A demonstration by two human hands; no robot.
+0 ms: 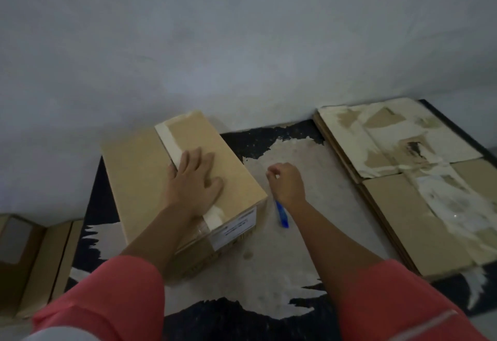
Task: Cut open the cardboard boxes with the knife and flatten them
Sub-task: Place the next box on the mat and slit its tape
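Left hand point(195, 179) spread flat on taped box point(150, 179); right hand point(286, 183) fisted around blue knife point(281, 215), just right of box.

A white label point(233, 229) on the near end of the taped cardboard box point(150, 179) carries dark print, too blurred to read.

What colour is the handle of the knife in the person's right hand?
Blue. The knife handle sticks out below the right hand, clearest in the head view.
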